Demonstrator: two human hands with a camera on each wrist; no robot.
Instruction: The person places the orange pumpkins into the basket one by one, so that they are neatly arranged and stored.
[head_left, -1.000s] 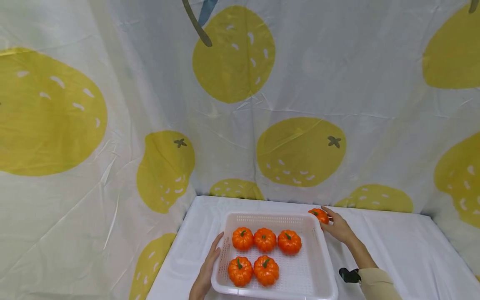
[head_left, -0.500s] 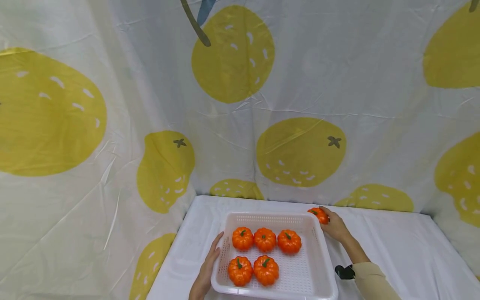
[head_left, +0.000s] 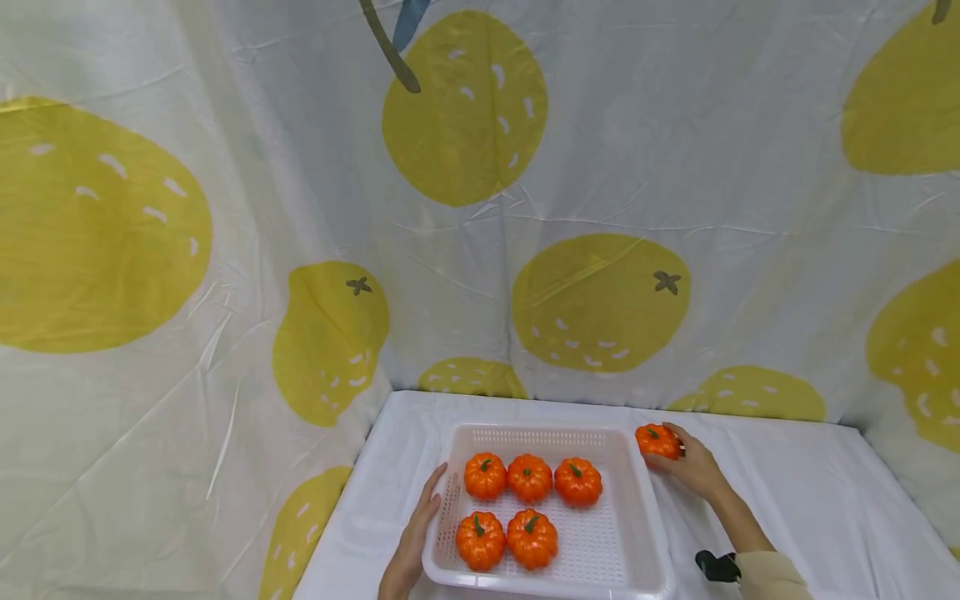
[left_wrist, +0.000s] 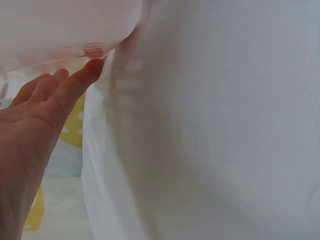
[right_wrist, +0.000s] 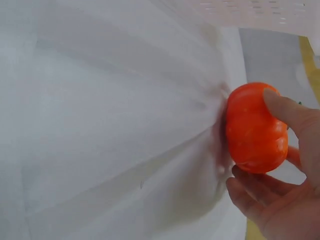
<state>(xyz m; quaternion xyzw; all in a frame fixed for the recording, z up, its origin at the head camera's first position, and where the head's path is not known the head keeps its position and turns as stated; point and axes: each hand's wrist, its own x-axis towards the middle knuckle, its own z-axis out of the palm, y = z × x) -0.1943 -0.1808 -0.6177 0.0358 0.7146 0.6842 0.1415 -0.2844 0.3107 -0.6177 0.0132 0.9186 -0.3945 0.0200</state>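
A white plastic basket [head_left: 600,550] with slotted walls sits on the white cloth. In it are two rows of small orange pumpkins with green stems: three at the back, such as the middle pumpkin [head_left: 530,479], and two in front, such as the right-hand one [head_left: 532,539]. My left hand [head_left: 414,537] rests along the basket's left side, its fingers straight, as the left wrist view also shows. Beyond the basket's back right corner, my right hand [head_left: 693,467] grips another pumpkin [head_left: 656,442] between thumb and fingers. In the right wrist view this pumpkin [right_wrist: 255,130] is low over the cloth.
White cloth [head_left: 810,492] covers the table, with folds in it. A hanging curtain [head_left: 450,283] printed with yellow fruit closes off the back and left sides. A black device [head_left: 716,567] sits at my right wrist beside a beige sleeve [head_left: 772,577].
My right hand has shifted to the right with the pumpkin, away from the basket's back corner, so more of the pumpkin shows. The left hand and basket have stayed put.
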